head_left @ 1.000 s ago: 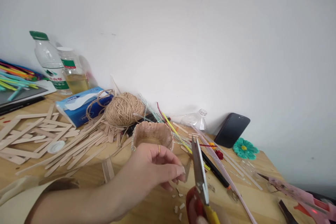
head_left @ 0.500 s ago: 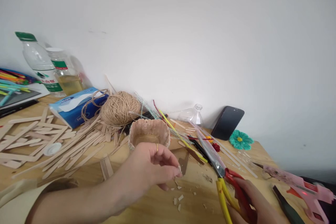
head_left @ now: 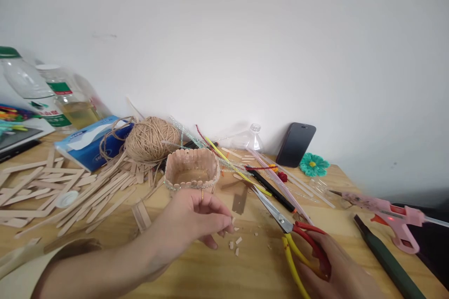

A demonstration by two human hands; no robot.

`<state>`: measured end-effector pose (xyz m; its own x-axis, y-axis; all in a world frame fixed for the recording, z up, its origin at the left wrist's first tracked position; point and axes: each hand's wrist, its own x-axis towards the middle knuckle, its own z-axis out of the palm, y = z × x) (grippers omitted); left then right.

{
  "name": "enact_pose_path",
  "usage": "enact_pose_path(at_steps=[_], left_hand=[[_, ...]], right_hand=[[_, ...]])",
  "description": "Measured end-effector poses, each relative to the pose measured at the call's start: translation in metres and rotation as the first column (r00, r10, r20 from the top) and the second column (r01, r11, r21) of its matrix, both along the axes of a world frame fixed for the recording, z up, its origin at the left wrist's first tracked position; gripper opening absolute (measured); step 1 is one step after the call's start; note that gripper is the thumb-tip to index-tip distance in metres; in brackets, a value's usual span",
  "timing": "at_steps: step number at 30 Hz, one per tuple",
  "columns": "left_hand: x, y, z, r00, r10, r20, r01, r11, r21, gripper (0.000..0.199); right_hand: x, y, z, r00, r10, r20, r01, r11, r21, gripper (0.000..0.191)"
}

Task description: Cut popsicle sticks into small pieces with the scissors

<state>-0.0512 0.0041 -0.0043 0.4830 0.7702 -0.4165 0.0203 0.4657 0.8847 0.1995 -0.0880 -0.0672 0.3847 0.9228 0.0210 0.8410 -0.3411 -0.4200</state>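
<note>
My left hand (head_left: 201, 217), a ring on one finger, hovers in front of the small basket of wooden sticks (head_left: 192, 186). Its thumb and fingertips are pinched together; whatever tiny bit is between them is too small to make out. On the right, my right hand (head_left: 331, 261) grips scissors (head_left: 285, 224) with red and yellow handles. Their blades look nearly closed and point up and left, toward a brown flat scrap (head_left: 240, 201). Small wood chips (head_left: 239, 240) lie on the wooden table (head_left: 257, 273) between my hands.
Craft sticks (head_left: 108, 191) and a twine ball (head_left: 151, 139) crowd the left, beside a blue tissue pack (head_left: 93, 145). A phone (head_left: 296, 145) leans on the wall near a turquoise flower (head_left: 314, 164). A pink glue gun (head_left: 386, 212) and a dark green tool (head_left: 389, 259) lie right.
The view has shifted a little, moving the table things left and up. The scissor blades have lowered toward the table. My left hand keeps its pinch.
</note>
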Motion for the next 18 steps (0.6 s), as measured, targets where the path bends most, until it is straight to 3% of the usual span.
enact_pose_path(at_steps=[4,8,14,16,18], left_hand=[[0.002,0.000,-0.008,0.999,0.010,0.032,-0.009,0.999,-0.040,0.006],[0.006,0.002,-0.014,0.997,0.019,0.080,-0.013,0.997,-0.082,0.006],[0.011,0.003,-0.015,0.992,0.034,0.119,-0.018,0.991,-0.132,0.011],[0.014,0.003,-0.016,0.992,0.038,0.123,-0.021,0.990,-0.137,0.012],[0.016,0.003,-0.017,0.992,0.043,0.120,-0.028,0.992,-0.125,0.012]], right_hand=[[-0.014,0.006,0.000,0.953,-0.071,-0.294,0.074,0.997,-0.001,0.029],[-0.028,0.015,0.005,0.857,0.026,-0.515,-0.013,0.999,0.030,0.024],[-0.053,0.034,0.030,0.545,0.107,-0.832,-0.153,0.988,0.027,0.020],[-0.061,0.039,0.039,0.535,0.117,-0.837,-0.203,0.979,0.007,0.019],[-0.067,0.044,0.045,0.561,0.125,-0.818,-0.168,0.985,0.035,0.018]])
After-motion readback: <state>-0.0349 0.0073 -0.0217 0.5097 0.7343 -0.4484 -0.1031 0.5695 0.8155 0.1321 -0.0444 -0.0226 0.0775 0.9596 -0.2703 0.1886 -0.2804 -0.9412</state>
